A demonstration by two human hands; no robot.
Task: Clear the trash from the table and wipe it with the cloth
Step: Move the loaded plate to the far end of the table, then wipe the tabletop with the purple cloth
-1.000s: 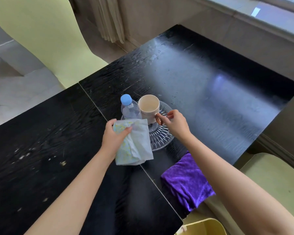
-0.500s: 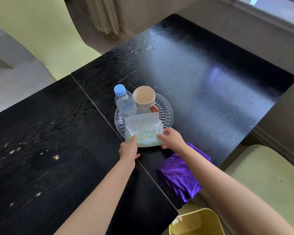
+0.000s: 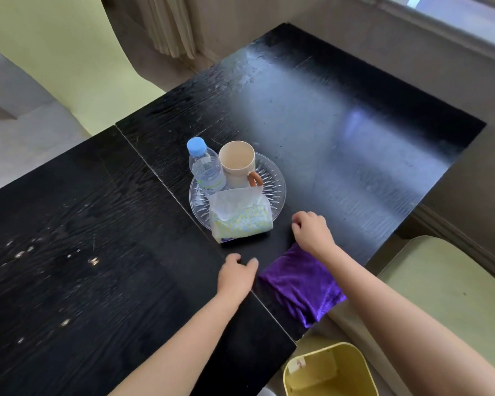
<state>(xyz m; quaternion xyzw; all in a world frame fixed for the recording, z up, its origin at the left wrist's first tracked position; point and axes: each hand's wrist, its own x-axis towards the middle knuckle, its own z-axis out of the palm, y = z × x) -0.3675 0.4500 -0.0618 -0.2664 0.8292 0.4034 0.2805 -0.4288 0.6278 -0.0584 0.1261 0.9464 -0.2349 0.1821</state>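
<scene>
A soft tissue pack point(image 3: 240, 217) with a yellow and green print lies on the near rim of a clear glass plate point(image 3: 273, 181). On the plate stand a small water bottle point(image 3: 206, 170) with a blue cap and a beige mug point(image 3: 238, 164). A purple cloth point(image 3: 300, 284) lies at the near edge of the black table point(image 3: 340, 132). My left hand point(image 3: 236, 274) hovers just left of the cloth, fingers loosely curled, holding nothing. My right hand point(image 3: 312, 231) hangs over the cloth's far corner, right of the tissue pack, loosely curled and empty. White crumbs point(image 3: 93, 260) dot the table's left half.
A yellow bin point(image 3: 330, 372) stands on the floor below the table's near edge. Pale green chairs stand at the far left point(image 3: 77, 61) and at the right point(image 3: 446, 290). A seam point(image 3: 155, 178) runs between the two table halves.
My left hand carried the tissue pack onto the plate's near rim and both hands set it down. Both hands have let go and drawn back toward me, near the purple cloth.
</scene>
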